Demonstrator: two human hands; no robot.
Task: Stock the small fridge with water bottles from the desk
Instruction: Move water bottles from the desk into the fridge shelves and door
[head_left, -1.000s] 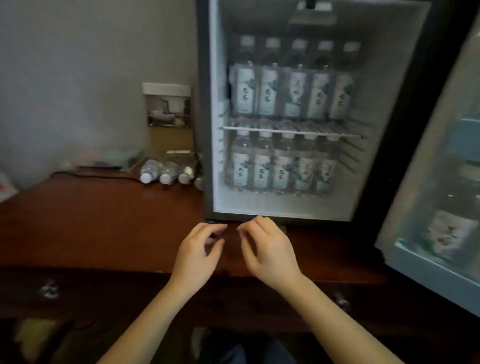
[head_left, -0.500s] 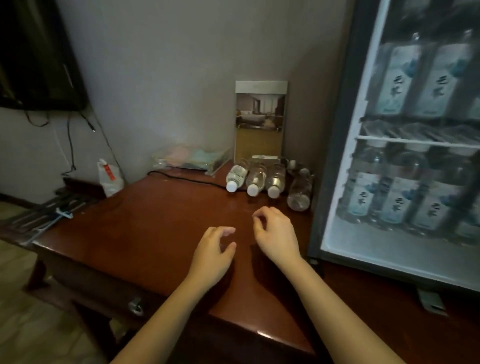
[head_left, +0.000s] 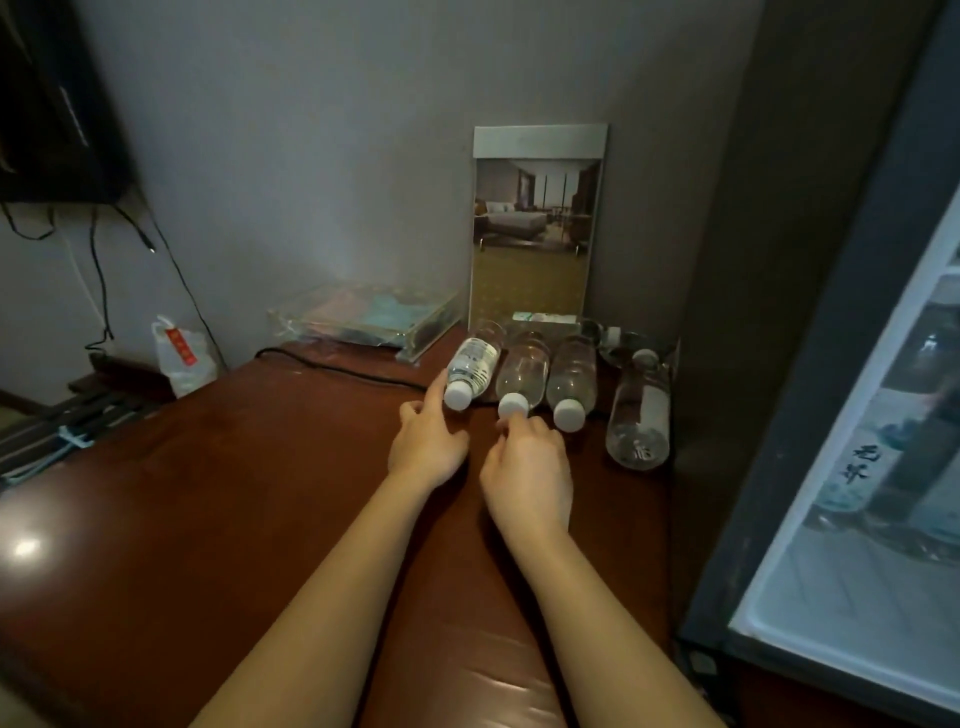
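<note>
Four water bottles (head_left: 571, 371) lie side by side on the table (head_left: 208, 493), beside the fridge (head_left: 727, 322). The left hand (head_left: 428, 444) touches the leftmost bottle (head_left: 471, 361) with a straight forefinger. The right hand (head_left: 527, 470) curls at the next cap (head_left: 512, 405), grasp unclear. The labels' print is unreadable.

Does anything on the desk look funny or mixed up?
The rightmost clear plastic water bottle on the brown wooden desk lies flipped: its white cap faces the wall, while the three bottles beside it point their caps toward the person. Nothing looks spilled.
</note>
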